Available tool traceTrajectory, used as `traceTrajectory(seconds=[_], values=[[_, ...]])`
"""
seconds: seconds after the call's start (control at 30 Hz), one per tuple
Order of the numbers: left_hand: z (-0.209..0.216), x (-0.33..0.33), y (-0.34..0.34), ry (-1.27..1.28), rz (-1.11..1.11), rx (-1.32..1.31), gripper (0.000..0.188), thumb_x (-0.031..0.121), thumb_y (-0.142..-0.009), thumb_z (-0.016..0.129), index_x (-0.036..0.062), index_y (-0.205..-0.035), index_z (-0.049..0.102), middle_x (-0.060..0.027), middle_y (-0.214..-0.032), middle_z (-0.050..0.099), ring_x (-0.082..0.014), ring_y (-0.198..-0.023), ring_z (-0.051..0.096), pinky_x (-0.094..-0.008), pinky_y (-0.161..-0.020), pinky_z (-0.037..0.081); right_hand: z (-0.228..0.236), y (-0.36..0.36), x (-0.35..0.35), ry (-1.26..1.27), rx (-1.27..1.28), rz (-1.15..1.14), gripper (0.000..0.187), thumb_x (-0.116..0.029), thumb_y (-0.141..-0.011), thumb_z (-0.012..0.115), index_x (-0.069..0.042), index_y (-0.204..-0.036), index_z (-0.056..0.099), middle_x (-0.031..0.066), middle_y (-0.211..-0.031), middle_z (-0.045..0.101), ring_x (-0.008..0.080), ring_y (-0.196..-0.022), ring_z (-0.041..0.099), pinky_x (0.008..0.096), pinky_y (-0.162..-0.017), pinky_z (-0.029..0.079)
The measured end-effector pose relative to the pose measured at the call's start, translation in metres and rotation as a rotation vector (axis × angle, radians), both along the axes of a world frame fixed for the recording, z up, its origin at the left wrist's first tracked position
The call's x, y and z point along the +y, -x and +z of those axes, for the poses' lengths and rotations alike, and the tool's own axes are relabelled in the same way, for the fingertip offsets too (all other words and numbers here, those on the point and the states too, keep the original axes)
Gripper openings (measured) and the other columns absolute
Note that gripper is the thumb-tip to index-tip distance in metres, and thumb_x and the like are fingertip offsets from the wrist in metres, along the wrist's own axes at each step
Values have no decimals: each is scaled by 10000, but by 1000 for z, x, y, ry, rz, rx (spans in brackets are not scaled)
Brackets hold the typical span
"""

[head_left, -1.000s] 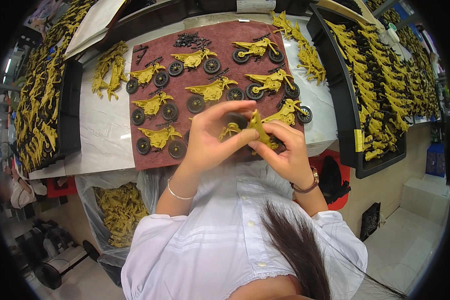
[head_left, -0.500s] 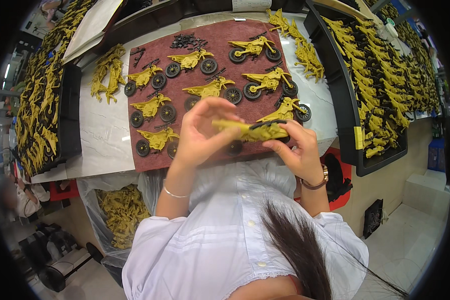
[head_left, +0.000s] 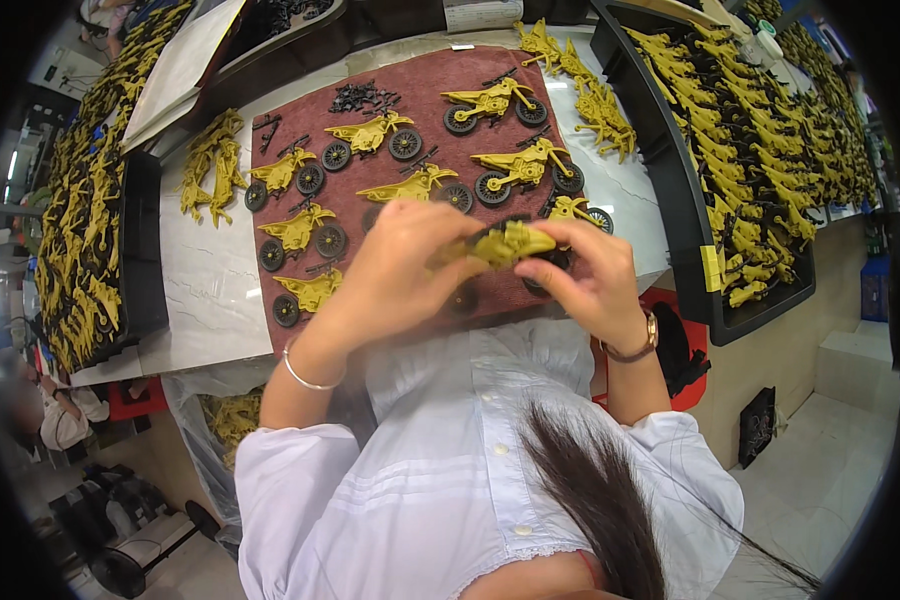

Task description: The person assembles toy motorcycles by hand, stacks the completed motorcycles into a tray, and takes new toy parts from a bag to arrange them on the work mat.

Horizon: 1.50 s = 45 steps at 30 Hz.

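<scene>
- Yellow toy motorbike body [head_left: 518, 243] up in both hands, above the maroon cloth [head_left: 425, 75] toward the worktop's [head_left: 205, 275] near edge, a dark strip [head_left: 498, 224] along its top!
- Left hand [head_left: 395, 268]: fingers curled, nearly closed, on the body's left end; slightly blurred, it hides part of the piece.
- Right hand [head_left: 595, 280]: thumb and forefinger pinching the right end, parted only by the plastic.
- Across the cloth, yellow motorbikes [head_left: 488, 102] with black wheels, lying flat in rows.
- Near the cloth's far edge, a heap of small black parts [head_left: 362, 97].
- Spare yellow bodies [head_left: 598, 108] piled by the worktop's far right corner.
- Along its right edge, a black tray [head_left: 673, 180] packed with yellow-and-black pieces [head_left: 720, 130].
</scene>
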<state>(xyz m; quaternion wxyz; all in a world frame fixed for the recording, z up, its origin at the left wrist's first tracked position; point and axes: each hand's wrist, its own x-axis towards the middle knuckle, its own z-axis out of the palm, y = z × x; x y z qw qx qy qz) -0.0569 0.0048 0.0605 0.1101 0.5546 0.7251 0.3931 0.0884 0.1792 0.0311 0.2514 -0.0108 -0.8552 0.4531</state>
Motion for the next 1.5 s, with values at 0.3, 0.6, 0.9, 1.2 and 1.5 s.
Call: traceTrajectory(seconds=[0.3,0.6,0.9,1.2,1.5], values=[[17,59,49,37,-90,-113,251,63,-775,704,-45,-989,629,-64,-827,664,-98,-744,593,-253,-664,467,3,22,43,218,86,-117,361,-128,-755,752,25,-1058,630,124,-963,680,176,-847,651,291,-746,504],[21,59,28,-289,-237,51,347,22,-664,722,2,-1002,647,-83,-926,672,-221,-826,643,-298,-743,494,23,13,32,-55,203,-43,328,29,-692,652,7,-1019,655,151,-933,676,301,-829,648,330,-761,502],[15,73,53,-99,-37,-247,335,44,-797,699,-13,-1113,605,-73,-920,679,-110,-832,620,-269,-731,517,-1,45,73,14,86,-193,328,-179,-817,652,-11,-1098,632,166,-1035,628,276,-904,629,365,-741,503],[-51,147,202,94,131,39,478,328,-770,736,4,-1102,621,-134,-988,690,-268,-906,658,-359,-780,501,-33,78,120,-641,-386,-749,361,-333,-826,674,12,-899,599,173,-906,583,385,-753,629,446,-631,522],[-69,135,217,249,215,178,487,373,-804,678,173,-1238,587,-59,-1180,644,-232,-1099,595,-433,-950,356,-40,80,112,-747,-433,-766,203,-206,-797,685,-36,-903,652,142,-876,598,330,-874,592,415,-693,519]])
